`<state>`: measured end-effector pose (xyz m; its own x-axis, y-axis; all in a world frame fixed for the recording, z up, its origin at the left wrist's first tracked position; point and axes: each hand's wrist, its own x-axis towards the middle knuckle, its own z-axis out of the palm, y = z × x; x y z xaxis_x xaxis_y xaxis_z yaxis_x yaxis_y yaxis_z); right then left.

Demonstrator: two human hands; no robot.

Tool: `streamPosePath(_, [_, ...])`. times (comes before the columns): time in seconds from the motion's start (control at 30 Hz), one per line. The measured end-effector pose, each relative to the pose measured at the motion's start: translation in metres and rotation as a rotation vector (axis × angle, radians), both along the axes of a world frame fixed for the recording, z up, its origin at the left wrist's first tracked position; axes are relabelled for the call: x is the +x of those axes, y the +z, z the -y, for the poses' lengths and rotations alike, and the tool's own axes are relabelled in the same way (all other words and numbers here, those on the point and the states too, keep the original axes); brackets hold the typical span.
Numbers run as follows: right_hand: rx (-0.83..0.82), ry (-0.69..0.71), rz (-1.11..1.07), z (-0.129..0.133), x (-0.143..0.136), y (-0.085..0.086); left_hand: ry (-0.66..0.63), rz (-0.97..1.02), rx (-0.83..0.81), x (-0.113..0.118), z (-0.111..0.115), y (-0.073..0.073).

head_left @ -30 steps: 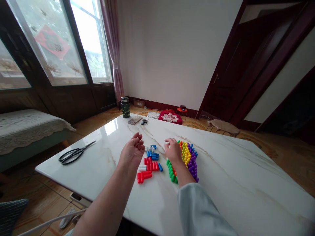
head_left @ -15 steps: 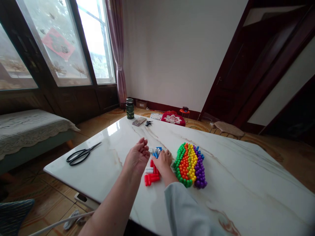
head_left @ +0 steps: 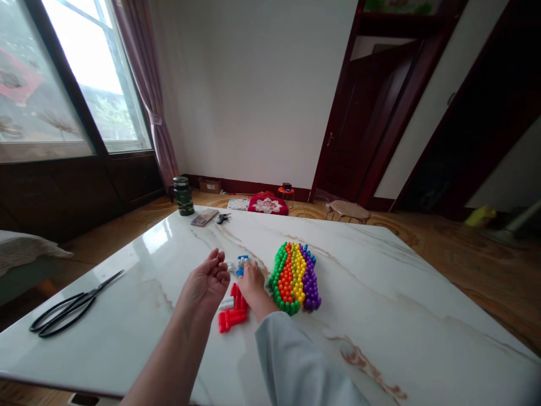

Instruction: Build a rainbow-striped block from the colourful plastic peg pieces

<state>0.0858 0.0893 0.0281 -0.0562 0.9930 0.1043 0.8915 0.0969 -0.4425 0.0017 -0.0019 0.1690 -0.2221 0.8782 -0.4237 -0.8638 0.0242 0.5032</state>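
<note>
My left hand (head_left: 208, 277) is raised over the table with its palm turned up and its fingers curled; whether something small is between them is hidden. My right hand (head_left: 252, 282) reaches down at the blue and white pieces (head_left: 242, 263), its fingertips partly hidden behind the hand. Red pieces (head_left: 232, 319) lie in a cluster nearer to me, with white pieces (head_left: 227, 303) beside them. Right of my right hand lies a beaded piece in green, orange, yellow, purple and blue (head_left: 298, 276).
Black scissors (head_left: 76, 307) lie at the left of the marble table (head_left: 380, 293). Near the far edge stand a camouflage bottle (head_left: 183, 197), a phone (head_left: 204, 217) and keys (head_left: 222, 218). A round stool (head_left: 349, 210) is on the floor beyond.
The view has turned to the right, so the table items appear further left. Both hands stay near the same pieces, my right hand still at the blue and white ones.
</note>
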Motion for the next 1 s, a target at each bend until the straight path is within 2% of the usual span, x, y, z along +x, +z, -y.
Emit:
streamPosePath(0.1, [-0.008, -0.001, -0.054, 0.000, 0.004, 0.005, -0.012, -0.026, -0.012, 0.004, -0.002, -0.002])
streamPosePath(0.17, [0.003, -0.003, -0.104, -0.001, 0.008, 0.015, -0.011, -0.073, -0.030, 0.006, -0.004, -0.003])
streamPosePath(0.23, [0.025, 0.008, -0.168, -0.003, 0.014, 0.034, 0.015, -0.152, -0.086, 0.007, -0.005, -0.004])
streamPosePath(0.33, [0.079, 0.074, -0.276, 0.002, 0.020, 0.078, 0.095, -0.256, -0.178, 0.011, -0.003, -0.001])
streamPosePath(0.37, [0.113, 0.115, -0.311, 0.007, 0.020, 0.094, 0.099, -0.255, -0.158, 0.013, -0.001, 0.001])
streamPosePath(0.43, [0.203, 0.224, -0.366, 0.022, 0.019, 0.122, 0.043, -0.208, -0.016, 0.018, 0.002, 0.007])
streamPosePath(0.5, [0.325, 0.409, -0.338, 0.042, 0.015, 0.140, -0.005, -0.162, 0.146, 0.026, 0.005, 0.012])
streamPosePath(0.53, [0.348, 0.421, -0.267, 0.052, 0.014, 0.145, -0.002, -0.152, 0.188, 0.030, 0.006, 0.014])
streamPosePath(0.67, [0.300, 0.346, -0.107, 0.081, 0.020, 0.142, 0.023, -0.110, 0.125, 0.049, 0.009, 0.008])
streamPosePath(0.8, [0.334, 0.247, -0.159, 0.093, 0.056, 0.127, -0.079, -0.029, 0.126, 0.077, 0.015, -0.006])
streamPosePath(0.9, [0.355, 0.179, -0.333, 0.100, 0.089, 0.110, -0.129, 0.039, 0.055, 0.098, 0.018, -0.015])
streamPosePath(1.0, [0.278, 0.098, -0.624, 0.102, 0.119, 0.092, -0.125, 0.140, -0.030, 0.115, 0.017, -0.023])
